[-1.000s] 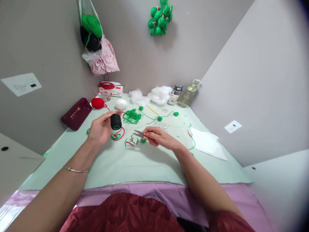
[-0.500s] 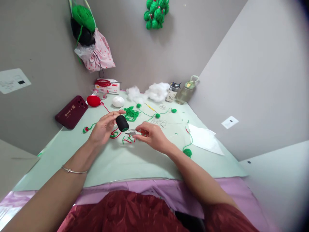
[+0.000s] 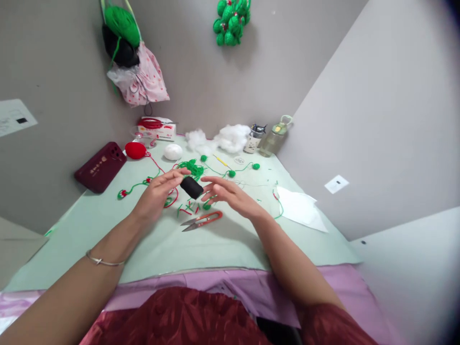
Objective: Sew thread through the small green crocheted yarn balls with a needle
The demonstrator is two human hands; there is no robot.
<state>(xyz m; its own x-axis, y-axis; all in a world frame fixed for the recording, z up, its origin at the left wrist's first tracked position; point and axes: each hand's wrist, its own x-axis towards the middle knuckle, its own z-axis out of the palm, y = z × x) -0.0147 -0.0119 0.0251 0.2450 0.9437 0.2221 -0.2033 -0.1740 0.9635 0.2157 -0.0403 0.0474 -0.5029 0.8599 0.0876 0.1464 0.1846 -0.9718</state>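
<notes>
A black thread spool (image 3: 191,187) is held at its upper left end by the fingers of my left hand (image 3: 157,192). Close to the spool's right end is my right hand (image 3: 233,195), its fingers apart and nothing gripped in them. Orange-handled snips (image 3: 203,220) lie on the pale green cloth just below the spool. Short red and green yarn scraps (image 3: 186,209) are scattered above the snips. A small green ball (image 3: 207,206) sits under my right fingers, and a green yarn tangle (image 3: 190,168) lies behind the spool.
At the left are a dark red phone (image 3: 101,167) and a red yarn ball (image 3: 135,150). Farther back stand a white ball (image 3: 173,152), white stuffing (image 3: 233,139), a pen cup (image 3: 253,142) and a bottle (image 3: 273,141). White paper (image 3: 300,206) lies at the right.
The snips have left my right hand and now lie on the cloth. My right fingers have spread near the spool, which has tilted and shifted right. The green ball by the paper has moved beneath my right hand.
</notes>
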